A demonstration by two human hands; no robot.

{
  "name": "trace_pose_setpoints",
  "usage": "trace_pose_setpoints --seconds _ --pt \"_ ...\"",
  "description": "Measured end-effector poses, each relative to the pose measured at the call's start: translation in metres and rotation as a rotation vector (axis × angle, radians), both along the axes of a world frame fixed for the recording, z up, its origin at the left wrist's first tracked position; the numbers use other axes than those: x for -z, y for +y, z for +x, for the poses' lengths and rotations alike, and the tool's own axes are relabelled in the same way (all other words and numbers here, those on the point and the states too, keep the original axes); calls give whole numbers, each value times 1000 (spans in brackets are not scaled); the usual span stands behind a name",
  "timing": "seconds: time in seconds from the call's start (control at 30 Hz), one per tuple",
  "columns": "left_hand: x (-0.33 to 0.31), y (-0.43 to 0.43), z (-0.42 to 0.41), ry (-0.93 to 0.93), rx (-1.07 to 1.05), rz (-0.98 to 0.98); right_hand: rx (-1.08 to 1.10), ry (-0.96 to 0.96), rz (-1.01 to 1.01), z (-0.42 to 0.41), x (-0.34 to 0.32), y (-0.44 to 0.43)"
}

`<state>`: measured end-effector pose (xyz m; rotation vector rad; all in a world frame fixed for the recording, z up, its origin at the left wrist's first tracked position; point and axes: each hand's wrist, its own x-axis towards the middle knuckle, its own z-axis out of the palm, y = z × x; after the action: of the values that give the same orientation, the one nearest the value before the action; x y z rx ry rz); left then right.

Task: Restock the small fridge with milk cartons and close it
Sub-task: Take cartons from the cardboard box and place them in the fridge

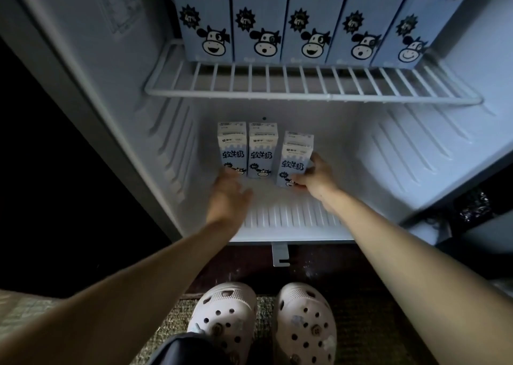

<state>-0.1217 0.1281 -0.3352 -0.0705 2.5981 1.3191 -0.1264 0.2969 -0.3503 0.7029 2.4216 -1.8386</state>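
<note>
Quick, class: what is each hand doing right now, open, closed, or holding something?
Left hand: open, flat, holding nothing, just in front of the leftmost carton.
Right hand: closed around the third carton on the fridge floor.

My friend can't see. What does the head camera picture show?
A right hand holds a milk carton on the open fridge's floor, beside two others. The left hand is empty. Five cartons fill the wire shelf above.

The tops of the five cartons on the wire shelf are being cut off by the upper edge. The leftmost floor carton's base is being hidden by the blurred left hand.
</note>
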Motion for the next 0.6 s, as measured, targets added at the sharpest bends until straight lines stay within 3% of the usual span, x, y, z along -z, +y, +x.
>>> trace_pose_setpoints --seconds 0.07,0.13,0.23,0.37,0.6 --pt "3 -5 -10 -96 -155 17 -8 -16 26 -6 -2 0" --pt "3 -4 -19 -73 -216 -34 -2 -27 -1 -11 -3 -1" --pt "0 0 -29 -64 -198 22 -12 -44 -10 -16 -2 -2" --pt "10 3 -51 -49 -141 283 -31 -48 -13 -20 1 -3" --pt "16 6 -64 -83 -110 328 -47 -58 -31 -28 7 -7"
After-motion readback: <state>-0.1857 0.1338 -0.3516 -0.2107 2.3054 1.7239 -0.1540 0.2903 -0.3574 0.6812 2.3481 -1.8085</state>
